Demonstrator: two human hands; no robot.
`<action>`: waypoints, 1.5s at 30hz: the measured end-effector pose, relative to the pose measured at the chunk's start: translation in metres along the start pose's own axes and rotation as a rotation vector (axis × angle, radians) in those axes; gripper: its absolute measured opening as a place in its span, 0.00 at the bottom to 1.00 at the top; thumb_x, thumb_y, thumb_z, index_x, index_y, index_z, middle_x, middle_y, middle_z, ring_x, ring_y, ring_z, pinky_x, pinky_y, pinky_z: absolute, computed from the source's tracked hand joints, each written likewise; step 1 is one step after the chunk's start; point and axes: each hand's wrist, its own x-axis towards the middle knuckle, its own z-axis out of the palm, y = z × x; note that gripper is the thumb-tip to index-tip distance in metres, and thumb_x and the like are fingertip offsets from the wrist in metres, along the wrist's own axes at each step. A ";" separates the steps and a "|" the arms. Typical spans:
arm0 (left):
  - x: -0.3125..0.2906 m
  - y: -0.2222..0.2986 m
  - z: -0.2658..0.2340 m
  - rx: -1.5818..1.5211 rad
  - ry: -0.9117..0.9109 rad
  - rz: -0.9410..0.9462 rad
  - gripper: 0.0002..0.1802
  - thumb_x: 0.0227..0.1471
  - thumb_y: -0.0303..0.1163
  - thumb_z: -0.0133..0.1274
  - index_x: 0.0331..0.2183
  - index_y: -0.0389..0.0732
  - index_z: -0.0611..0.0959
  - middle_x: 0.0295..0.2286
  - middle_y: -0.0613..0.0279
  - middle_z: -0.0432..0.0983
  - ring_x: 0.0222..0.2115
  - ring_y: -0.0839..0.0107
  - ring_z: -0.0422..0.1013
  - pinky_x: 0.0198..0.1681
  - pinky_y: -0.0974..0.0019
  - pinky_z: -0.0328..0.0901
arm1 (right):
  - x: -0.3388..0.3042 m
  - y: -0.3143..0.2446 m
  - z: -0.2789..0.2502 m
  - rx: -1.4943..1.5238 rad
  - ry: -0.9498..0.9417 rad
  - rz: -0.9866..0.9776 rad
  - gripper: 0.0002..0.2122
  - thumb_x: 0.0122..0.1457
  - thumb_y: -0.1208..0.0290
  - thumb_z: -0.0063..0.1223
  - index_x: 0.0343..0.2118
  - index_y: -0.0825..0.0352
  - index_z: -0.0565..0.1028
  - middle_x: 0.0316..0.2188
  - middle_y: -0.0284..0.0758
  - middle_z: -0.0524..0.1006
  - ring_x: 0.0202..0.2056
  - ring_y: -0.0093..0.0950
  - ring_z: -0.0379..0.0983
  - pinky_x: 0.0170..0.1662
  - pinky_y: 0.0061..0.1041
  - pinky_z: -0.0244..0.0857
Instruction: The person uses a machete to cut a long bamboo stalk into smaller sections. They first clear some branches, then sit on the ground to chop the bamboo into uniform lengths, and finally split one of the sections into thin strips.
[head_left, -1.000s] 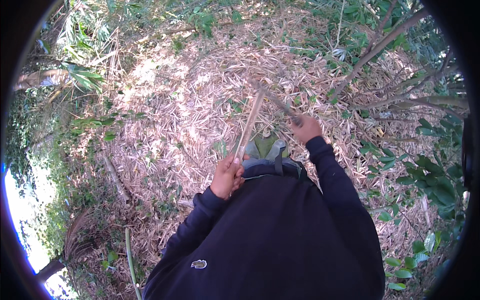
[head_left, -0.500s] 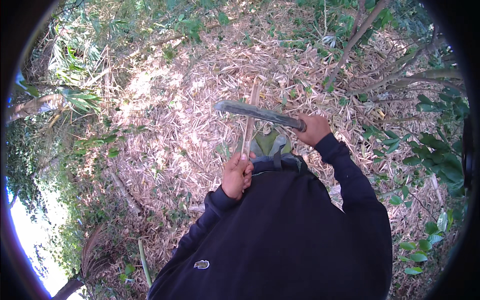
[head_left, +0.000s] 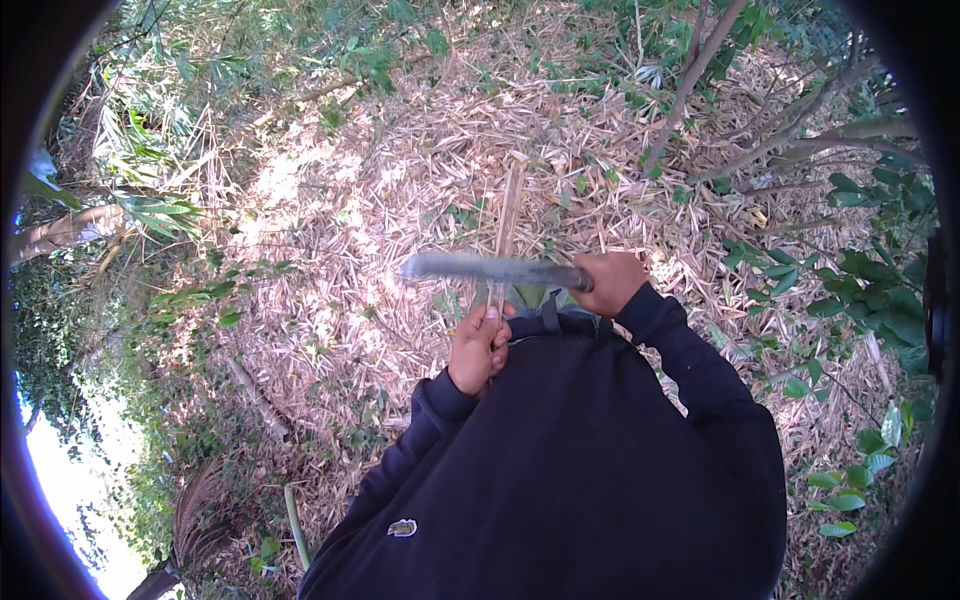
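Note:
In front of my waist, my left hand [head_left: 480,347] is closed round the near end of a split bamboo strip [head_left: 510,210]. The strip points away from me over the ground. My right hand [head_left: 611,283] grips the handle of a machete [head_left: 480,268]. Its long blade reaches left across the strip, just beyond my left thumb, and is smeared by motion. Whether the edge touches the strip I cannot tell.
Dry fallen leaves [head_left: 400,200] cover the ground around me. Leafy branches [head_left: 870,290] reach in from the right, and a thin trunk [head_left: 690,90] leans at the far right. A cut pole [head_left: 296,525] lies near my left side. A short log [head_left: 255,395] lies at left.
The machete has slid along the bamboo strip toward me, closer to my left hand, and slightly left. My left hand keeps its grip, almost unmoved.

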 end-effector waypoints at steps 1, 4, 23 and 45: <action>0.000 0.000 0.000 -0.006 0.000 -0.002 0.11 0.62 0.36 0.35 0.38 0.40 0.69 0.17 0.72 0.59 0.10 0.86 0.51 0.11 0.80 0.48 | -0.001 0.000 -0.001 -0.091 -0.035 -0.011 0.10 0.42 0.57 0.56 0.24 0.55 0.72 0.19 0.33 0.75 0.25 0.37 0.75 0.27 0.40 0.66; -0.011 -0.002 -0.007 0.079 -0.079 -0.018 0.14 0.63 0.38 0.33 0.39 0.39 0.68 0.18 0.72 0.58 0.11 0.85 0.51 0.12 0.80 0.49 | 0.027 0.072 -0.001 -0.011 0.130 0.373 0.17 0.46 0.56 0.54 0.39 0.56 0.77 0.27 0.39 0.78 0.30 0.40 0.75 0.36 0.38 0.69; -0.002 -0.006 -0.004 0.280 0.060 0.190 0.14 0.59 0.28 0.41 0.46 0.36 0.70 0.21 0.70 0.66 0.13 0.86 0.55 0.15 0.80 0.51 | -0.003 -0.006 -0.017 -0.031 -0.068 0.034 0.12 0.45 0.58 0.55 0.31 0.58 0.74 0.19 0.36 0.75 0.24 0.40 0.75 0.28 0.40 0.68; -0.007 0.019 -0.016 0.164 0.002 0.151 0.19 0.61 0.32 0.40 0.53 0.41 0.67 0.22 0.70 0.65 0.12 0.87 0.54 0.14 0.81 0.50 | 0.026 0.015 -0.013 0.235 0.201 0.460 0.12 0.45 0.61 0.56 0.26 0.66 0.74 0.17 0.40 0.75 0.25 0.42 0.73 0.31 0.38 0.66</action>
